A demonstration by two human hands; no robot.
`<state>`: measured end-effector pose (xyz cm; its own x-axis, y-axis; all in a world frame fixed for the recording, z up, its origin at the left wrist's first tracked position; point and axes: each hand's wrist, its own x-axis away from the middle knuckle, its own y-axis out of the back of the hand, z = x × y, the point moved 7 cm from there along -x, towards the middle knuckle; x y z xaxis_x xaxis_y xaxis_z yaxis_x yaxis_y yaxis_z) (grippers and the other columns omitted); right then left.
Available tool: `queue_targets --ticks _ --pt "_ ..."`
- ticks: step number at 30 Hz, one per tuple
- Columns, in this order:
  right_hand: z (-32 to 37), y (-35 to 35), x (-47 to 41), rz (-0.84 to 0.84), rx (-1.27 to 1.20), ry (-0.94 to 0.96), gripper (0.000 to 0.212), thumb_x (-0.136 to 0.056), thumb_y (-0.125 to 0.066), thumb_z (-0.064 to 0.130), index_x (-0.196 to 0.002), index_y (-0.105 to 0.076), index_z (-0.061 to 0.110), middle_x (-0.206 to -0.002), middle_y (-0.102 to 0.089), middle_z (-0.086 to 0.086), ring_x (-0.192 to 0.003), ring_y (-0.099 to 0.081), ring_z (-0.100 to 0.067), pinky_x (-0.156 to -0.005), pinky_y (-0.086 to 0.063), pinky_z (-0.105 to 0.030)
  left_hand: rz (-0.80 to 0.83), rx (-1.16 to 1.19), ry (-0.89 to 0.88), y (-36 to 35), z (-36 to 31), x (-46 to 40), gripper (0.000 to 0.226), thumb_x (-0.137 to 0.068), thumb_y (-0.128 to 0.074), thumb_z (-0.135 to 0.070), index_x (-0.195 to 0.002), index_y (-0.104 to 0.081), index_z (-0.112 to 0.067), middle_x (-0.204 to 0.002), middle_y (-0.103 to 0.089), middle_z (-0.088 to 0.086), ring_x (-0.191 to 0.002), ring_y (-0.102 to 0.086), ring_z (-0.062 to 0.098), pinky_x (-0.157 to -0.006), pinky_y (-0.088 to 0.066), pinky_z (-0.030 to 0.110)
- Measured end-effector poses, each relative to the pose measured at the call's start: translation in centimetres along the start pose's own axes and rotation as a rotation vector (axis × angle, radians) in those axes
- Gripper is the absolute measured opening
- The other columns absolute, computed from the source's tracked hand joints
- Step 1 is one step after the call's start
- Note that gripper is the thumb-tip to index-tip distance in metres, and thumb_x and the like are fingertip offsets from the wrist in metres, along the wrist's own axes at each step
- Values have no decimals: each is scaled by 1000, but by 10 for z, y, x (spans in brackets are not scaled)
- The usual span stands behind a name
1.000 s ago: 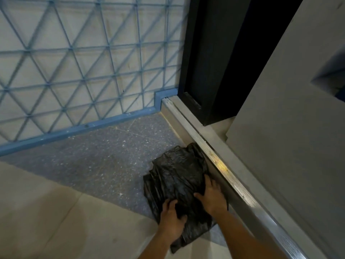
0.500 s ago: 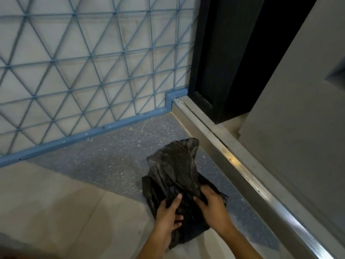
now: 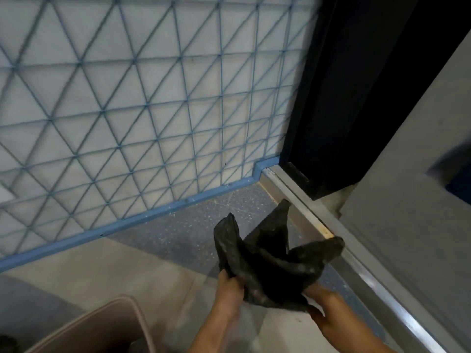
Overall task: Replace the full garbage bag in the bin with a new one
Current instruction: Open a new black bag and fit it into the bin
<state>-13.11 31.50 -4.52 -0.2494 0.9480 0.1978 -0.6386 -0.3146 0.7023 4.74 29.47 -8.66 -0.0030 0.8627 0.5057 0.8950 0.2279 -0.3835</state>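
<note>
Now lifted clear of the floor (image 3: 153, 271), where it lay crumpled a second ago, the black garbage bag (image 3: 270, 263) hangs bunched between both hands. Head view: left hand (image 3: 230, 289) and right hand (image 3: 316, 299) each grasp its lower folds. The beige bin (image 3: 137, 317) shows at lower left, near the hands. Judged: the new bag is ready for opening and fitting.
</note>
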Motion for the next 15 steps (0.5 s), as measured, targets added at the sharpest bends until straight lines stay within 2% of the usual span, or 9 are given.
queue_targets --ticks 1,3,5,6,7,8,10,13,15 --pt "14 11 7 -2 12 -17 82 -88 -58 9 -79 -35 86 -121 -54 17 -117 -49 -2 -86 -24 6 -5 35 42 -4 -13 16 33 -87 -55 -20 -115 -58 -2 -84 -71 4 -82 -68 18 -79 -56 33" --pt "45 41 17 -19 5 -79 84 -89 -57 6 -75 -37 86 -119 -58 16 -117 -51 -6 -88 -28 -2 -36 64 88 -14 -47 47 38 -101 -29 -15 -125 -50 5 -74 -69 1 -74 -68 19 -61 -56 23" --pt "81 81 30 -157 -62 -73 91 -85 -59 -5 -73 -41 83 -99 -66 28 -104 -60 -4 -81 -36 -4 -55 62 74 -31 -92 78 39 -98 -38 -13 -129 -46 10 -89 -63 -1 -86 -65 29 -66 -56 23" --pt "102 106 38 -264 -131 -44 89 -82 -60 -9 -77 -48 78 -89 -66 35 -96 -62 0 -78 -39 -2 -55 44 54 -43 -116 92 37 -91 -51 -9 -124 -54 7 -90 -68 2 -84 -67 27 -64 -57 23" --pt "124 132 47 -360 -228 -19 83 -82 -62 -9 -83 -53 73 -92 -64 38 -95 -62 2 -79 -42 -2 -38 22 30 -52 -138 104 32 -84 -58 -4 -115 -63 0 -89 -73 2 -81 -70 23 -61 -56 23" --pt "154 158 55 -422 -356 21 74 -83 -64 -2 -92 -53 71 -102 -62 37 -99 -60 3 -82 -44 -5 -27 9 32 -59 -157 118 30 -79 -60 2 -107 -68 -7 -89 -76 3 -82 -71 21 -64 -57 27" --pt "205 197 68 -428 -670 87 61 -80 -70 26 -114 -42 68 -124 -51 34 -111 -54 7 -87 -48 -13 -37 -19 51 -70 -194 144 34 -80 -59 6 -108 -68 -11 -100 -74 8 -94 -69 28 -82 -55 42" --pt "269 239 81 -295 -926 66 96 -53 -78 57 -127 -19 69 -135 -35 30 -121 -47 5 -93 -46 -27 -43 -34 51 -95 -254 197 34 -82 -58 5 -111 -66 -11 -107 -72 10 -103 -65 31 -94 -50 45" --pt "314 259 90 -187 -798 79 112 -49 -82 54 -135 -10 64 -138 -29 30 -126 -36 10 -99 -40 -25 17 21 -11 -115 -298 234 27 -77 -69 -3 -101 -70 -15 -105 -72 12 -98 -68 25 -81 -56 35"
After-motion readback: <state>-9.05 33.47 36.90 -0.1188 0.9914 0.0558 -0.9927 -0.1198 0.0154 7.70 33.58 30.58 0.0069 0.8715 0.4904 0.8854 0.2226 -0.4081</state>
